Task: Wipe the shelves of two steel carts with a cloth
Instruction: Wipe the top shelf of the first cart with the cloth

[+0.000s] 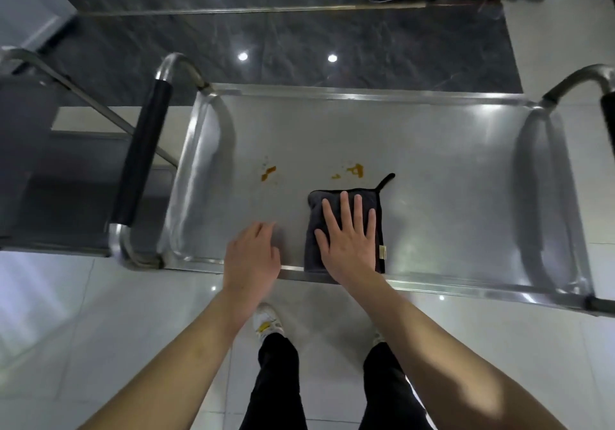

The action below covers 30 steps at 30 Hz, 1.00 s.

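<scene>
**A:** What could go wrong from here?

**B:** The right hand [347,241] lies flat on the dark folded cloth [344,230], fingers straight and spread, pressing it onto the top shelf [449,180] of the near cart [366,96], close to the near rim. The cloth overhangs that rim a little, so a pull toward the body could drag it off the edge. A flat palm also has no grip on it, so a fast push may let the cloth bunch or slip out.

**B:** The orange stains [354,171] sit just beyond the cloth. One pass might smear them across the steel instead of lifting them (they look sticky, though I can't be sure from here).

**A:** And the left hand [253,256]?

**B:** Hovering over the near rim beside the cloth, fingers loosely bent, holding nothing, though it is somewhat blurred.

**A:** Counts?

**B:** Two hands, one cloth, two stained patches, two carts: the second cart [66,163] stands to the left, only partly in view.
</scene>
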### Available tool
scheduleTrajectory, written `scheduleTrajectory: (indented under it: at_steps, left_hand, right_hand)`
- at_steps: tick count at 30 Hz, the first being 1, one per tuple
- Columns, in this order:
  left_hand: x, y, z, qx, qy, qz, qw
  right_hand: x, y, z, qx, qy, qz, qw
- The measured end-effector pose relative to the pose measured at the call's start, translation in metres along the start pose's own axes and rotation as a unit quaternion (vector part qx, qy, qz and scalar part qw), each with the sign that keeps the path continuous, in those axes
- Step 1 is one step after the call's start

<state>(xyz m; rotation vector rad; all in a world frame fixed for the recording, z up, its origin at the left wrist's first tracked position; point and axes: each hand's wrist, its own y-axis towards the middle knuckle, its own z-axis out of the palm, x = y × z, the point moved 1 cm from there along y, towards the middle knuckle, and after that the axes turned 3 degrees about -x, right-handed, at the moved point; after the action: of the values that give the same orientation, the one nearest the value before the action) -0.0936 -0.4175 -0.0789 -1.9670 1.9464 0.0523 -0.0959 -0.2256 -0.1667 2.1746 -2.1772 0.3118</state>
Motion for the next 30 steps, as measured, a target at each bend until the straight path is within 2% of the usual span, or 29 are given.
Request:
scheduleTrajectory:
  at_steps: [5,11,14,20,25,30]
  left_hand:
    - [0.07,0.007,-0.031,-0.007,-0.01,0.012,1.0]
    - [0.121,0.024,-0.063,-0.035,-0.003,0.094,0.995]
    - [0.136,0.035,-0.077,-0.063,-0.004,0.13,0.989]
    - [0.154,0.08,-0.119,-0.158,0.032,0.188,0.969]
    - [0.171,0.129,-0.145,-0.164,0.075,0.193,0.964]
    - [0.177,0.164,-0.148,-0.131,0.044,0.162,0.977]
  right_hand:
    - [0.088,0.018,0.013,0.002,0.011,-0.019,1.0]
    - [0.174,0.036,0.022,0.024,0.018,-0.054,0.998]
    - [0.176,0.034,0.02,0.013,0.02,-0.047,0.999]
    - [0.137,0.015,0.019,0.01,-0.013,0.003,1.0]
    - [0.148,0.018,0.017,0.017,-0.027,-0.028,0.999]
    - [0.19,0.032,0.027,0.014,-0.01,-0.102,0.995]
